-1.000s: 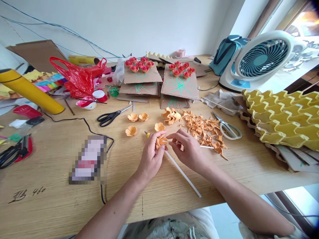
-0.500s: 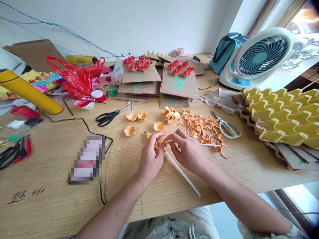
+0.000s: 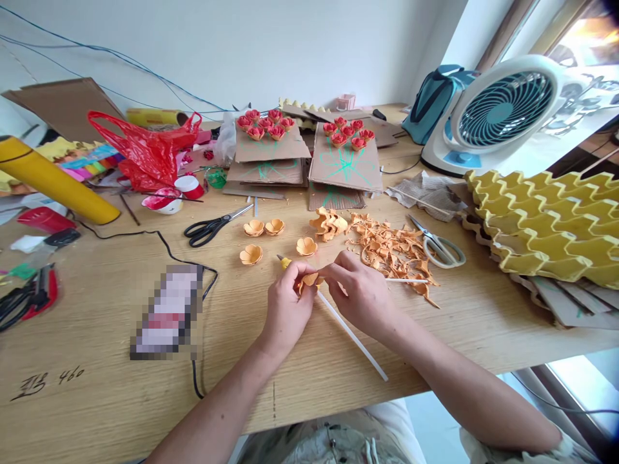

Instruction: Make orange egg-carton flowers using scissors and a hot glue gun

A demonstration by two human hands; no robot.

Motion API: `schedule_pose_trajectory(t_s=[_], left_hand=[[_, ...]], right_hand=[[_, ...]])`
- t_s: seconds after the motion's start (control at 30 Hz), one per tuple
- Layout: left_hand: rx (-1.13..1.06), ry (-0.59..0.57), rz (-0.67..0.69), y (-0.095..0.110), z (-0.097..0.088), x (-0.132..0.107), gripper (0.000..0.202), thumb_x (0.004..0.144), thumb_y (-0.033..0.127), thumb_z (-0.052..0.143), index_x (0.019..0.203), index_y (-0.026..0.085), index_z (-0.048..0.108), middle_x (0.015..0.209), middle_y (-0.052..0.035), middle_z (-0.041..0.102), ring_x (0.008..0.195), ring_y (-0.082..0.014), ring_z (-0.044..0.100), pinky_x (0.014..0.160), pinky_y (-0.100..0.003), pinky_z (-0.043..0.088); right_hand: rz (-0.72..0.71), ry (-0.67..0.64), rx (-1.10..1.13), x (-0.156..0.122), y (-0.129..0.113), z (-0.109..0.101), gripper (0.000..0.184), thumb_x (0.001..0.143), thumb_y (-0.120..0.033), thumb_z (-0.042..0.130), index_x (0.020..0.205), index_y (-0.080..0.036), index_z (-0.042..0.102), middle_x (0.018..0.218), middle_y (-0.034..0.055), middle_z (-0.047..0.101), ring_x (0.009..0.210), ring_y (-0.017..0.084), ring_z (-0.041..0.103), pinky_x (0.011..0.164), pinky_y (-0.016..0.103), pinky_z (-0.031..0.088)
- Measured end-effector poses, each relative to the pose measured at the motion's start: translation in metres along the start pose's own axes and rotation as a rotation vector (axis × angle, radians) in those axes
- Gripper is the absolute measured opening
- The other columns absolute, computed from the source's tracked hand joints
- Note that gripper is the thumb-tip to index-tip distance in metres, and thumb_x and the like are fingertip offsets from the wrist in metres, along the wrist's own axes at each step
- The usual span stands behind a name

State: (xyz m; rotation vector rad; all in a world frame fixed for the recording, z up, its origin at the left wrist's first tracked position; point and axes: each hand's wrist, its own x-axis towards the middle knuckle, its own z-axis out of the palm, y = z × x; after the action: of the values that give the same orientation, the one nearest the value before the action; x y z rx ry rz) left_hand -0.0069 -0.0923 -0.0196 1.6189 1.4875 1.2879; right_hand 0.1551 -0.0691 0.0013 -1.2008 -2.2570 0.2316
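Between my hands is a small orange egg-carton flower (image 3: 309, 281). My left hand (image 3: 289, 306) is closed around its left side, with thumb and fingers gripping it. The fingers of my right hand (image 3: 360, 290) are closed in a pinch at its right edge, partly hiding it. Just behind my left fingers shows the yellow tip of a glue gun (image 3: 284, 261); its body is hidden by my hands. A white glue stick (image 3: 355, 340) slants toward the table's front edge. Farther back sit finished-looking orange flowers (image 3: 251, 254), an orange cup flower (image 3: 306, 246) and a stack of orange cups (image 3: 329, 223).
Orange scraps (image 3: 394, 248) lie right of my hands, with white-handled scissors (image 3: 442, 250) beside them. Black scissors (image 3: 217, 225) and a blurred-out phone-like object (image 3: 167, 312) are on the left. Yellow egg trays (image 3: 546, 225), a fan (image 3: 507, 116) and cardboard with red flowers (image 3: 345, 161) stand around.
The orange flower has tilted slightly in my fingers, and both hands have shifted a little. The view has moved slightly; the other things lie as before.
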Motion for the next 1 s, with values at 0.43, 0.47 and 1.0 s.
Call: schedule_pose_trajectory(t_s=[0.43, 0.47, 1.0], left_hand=[[-0.191, 0.007, -0.002, 0.0023, -0.0019, 0.0029, 0.009, 0.088, 0.013, 0.061, 0.091, 0.020, 0.063, 0.086, 0.0007, 0.070, 0.080, -0.0122, 0.066, 0.073, -0.022, 0.053], [-0.190, 0.009, 0.012, 0.0025, -0.0016, 0.0023, 0.009, 0.088, 0.013, 0.061, 0.094, 0.020, 0.064, 0.089, 0.0001, 0.070, 0.082, -0.0126, 0.067, 0.075, -0.022, 0.053], [-0.095, 0.042, 0.074, 0.0026, -0.0023, 0.0012, 0.005, 0.094, 0.023, 0.063, 0.091, 0.020, 0.064, 0.083, -0.0003, 0.071, 0.076, -0.0128, 0.067, 0.071, -0.022, 0.052]], right_hand=[[-0.056, 0.040, 0.027, 0.0017, 0.0007, -0.0049, 0.020, 0.100, -0.020, 0.053, 0.103, -0.021, 0.073, 0.090, 0.0046, 0.065, 0.072, 0.014, 0.058, 0.062, 0.026, 0.036], [-0.042, 0.039, 0.048, 0.0020, 0.0009, -0.0051, 0.020, 0.101, -0.020, 0.053, 0.103, -0.021, 0.073, 0.089, 0.0043, 0.064, 0.071, 0.014, 0.058, 0.061, 0.025, 0.036], [-0.086, 0.065, 0.015, 0.0031, 0.0020, -0.0045, 0.023, 0.103, -0.024, 0.051, 0.099, -0.018, 0.073, 0.087, 0.0056, 0.064, 0.070, 0.015, 0.058, 0.062, 0.026, 0.038]])
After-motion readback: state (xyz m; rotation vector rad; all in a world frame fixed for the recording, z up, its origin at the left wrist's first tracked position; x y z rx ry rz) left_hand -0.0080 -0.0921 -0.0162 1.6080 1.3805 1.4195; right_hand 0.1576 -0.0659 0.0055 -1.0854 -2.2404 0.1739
